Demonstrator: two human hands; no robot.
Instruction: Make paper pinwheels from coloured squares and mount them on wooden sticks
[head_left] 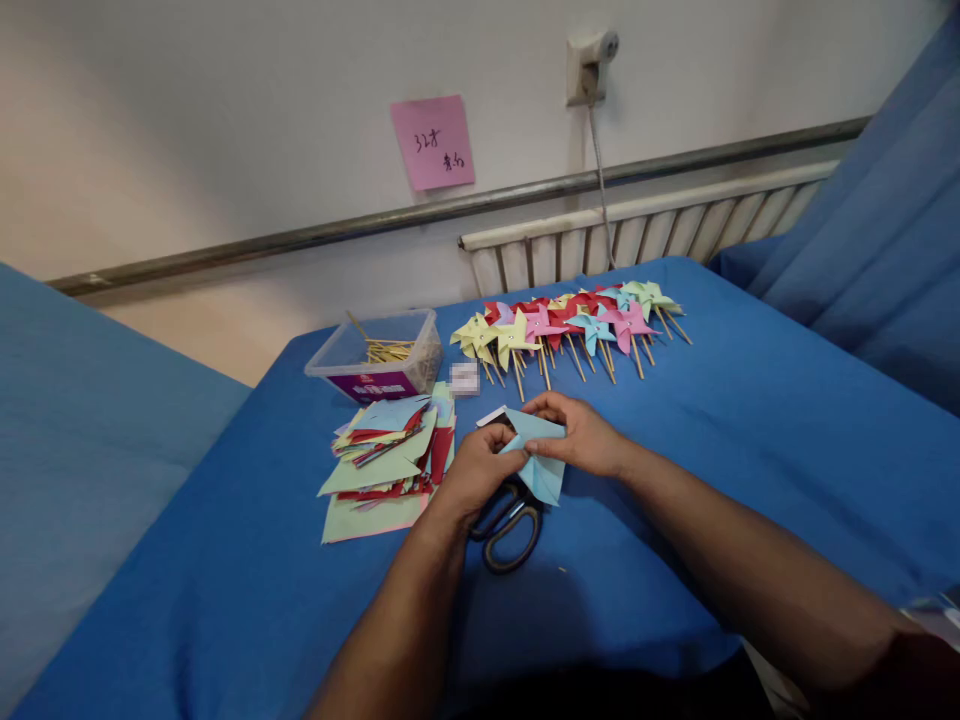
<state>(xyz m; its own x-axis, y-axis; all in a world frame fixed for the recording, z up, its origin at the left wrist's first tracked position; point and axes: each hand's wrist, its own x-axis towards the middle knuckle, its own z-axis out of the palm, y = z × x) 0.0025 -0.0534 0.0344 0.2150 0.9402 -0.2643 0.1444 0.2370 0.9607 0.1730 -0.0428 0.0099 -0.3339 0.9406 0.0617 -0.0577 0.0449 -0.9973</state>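
A light blue paper square (545,474), cut and creased, is held up between my two hands over the middle of the table. My left hand (480,462) pinches its left side. On the upper right edge, my right hand (577,432) grips it between thumb and fingers. Below the paper lies a pair of black-handled scissors (513,538), its blades hidden under the paper and my left hand. To the left is a messy stack of coloured paper sheets (375,508) in green, red, blue and yellow.
A clear plastic tub (431,350) with thin wooden sticks (388,351) stands behind the paper stack. Several finished pinwheels (545,325) on sticks lie along the back. Behind the blue-covered table (750,430) are a wall rail, a radiator (660,232) and a plugged-in cord (601,180).
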